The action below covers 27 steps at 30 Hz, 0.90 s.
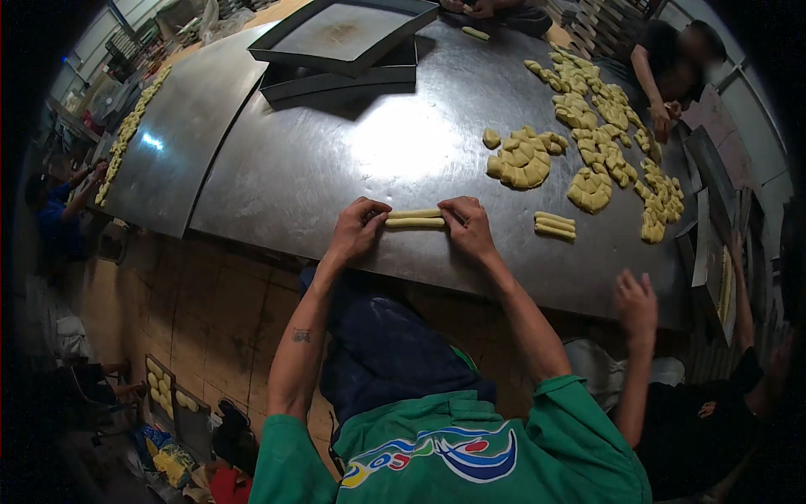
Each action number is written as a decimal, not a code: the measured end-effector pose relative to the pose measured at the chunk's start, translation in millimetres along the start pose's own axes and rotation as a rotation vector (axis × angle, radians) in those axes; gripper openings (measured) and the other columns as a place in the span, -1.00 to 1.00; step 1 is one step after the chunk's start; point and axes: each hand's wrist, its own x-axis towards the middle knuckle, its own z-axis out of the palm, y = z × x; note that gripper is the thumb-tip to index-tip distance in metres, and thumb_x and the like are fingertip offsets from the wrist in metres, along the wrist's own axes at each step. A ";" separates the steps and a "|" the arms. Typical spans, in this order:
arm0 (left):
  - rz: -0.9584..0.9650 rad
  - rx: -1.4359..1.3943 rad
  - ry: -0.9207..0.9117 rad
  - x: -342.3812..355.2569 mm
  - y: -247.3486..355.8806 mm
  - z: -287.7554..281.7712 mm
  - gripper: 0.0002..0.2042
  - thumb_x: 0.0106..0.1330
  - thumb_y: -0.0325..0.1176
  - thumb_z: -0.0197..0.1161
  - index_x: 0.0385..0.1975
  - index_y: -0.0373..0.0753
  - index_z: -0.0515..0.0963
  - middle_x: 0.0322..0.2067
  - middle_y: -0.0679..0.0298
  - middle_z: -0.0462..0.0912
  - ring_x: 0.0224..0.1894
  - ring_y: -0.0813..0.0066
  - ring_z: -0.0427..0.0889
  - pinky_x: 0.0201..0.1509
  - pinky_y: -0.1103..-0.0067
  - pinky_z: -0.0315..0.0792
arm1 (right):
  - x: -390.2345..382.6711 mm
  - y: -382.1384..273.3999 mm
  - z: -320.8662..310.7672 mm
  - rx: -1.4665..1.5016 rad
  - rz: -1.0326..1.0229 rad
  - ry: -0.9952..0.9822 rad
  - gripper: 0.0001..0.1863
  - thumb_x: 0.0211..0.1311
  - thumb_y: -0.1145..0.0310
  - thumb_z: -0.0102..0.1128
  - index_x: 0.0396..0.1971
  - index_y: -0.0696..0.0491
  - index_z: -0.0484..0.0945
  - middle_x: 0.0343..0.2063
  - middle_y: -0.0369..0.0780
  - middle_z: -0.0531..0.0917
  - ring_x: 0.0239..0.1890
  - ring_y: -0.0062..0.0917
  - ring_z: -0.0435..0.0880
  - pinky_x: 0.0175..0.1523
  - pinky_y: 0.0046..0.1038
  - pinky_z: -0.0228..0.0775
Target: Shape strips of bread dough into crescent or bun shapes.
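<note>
Two pale yellow dough strips (416, 223) lie side by side near the front edge of the metal table, running left to right. My left hand (357, 228) pinches their left ends between thumb and fingers. At the right ends, my right hand (468, 228) is closed in the same way. The fingers partly cover both ends. To the right rests a small set of similar dough strips (555, 225), laid parallel and touching one another. Beyond it are a round, scored-looking dough mound (520, 160) and a smaller dough mound (589, 190).
Two dark-rimmed metal trays (344, 34) are stacked at the far side of the table (294, 160). Many dough pieces (604, 105) spread along the right. Co-workers sit around: one hand (635, 307) is raised near my right, another person (676, 63) works at the far right.
</note>
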 end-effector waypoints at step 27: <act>0.206 0.087 0.106 -1.2 6.9 13.1 -0.86 0.22 -0.47 0.26 -0.25 -0.23 0.66 -0.31 0.20 0.68 -0.24 0.25 0.58 -0.14 0.43 0.46 | 30.3 0.0 -28.7 -0.216 0.170 -0.507 -0.84 0.16 0.35 0.23 -0.33 0.10 0.63 -0.28 -0.15 0.50 -0.13 -0.36 0.45 0.02 -0.37 0.31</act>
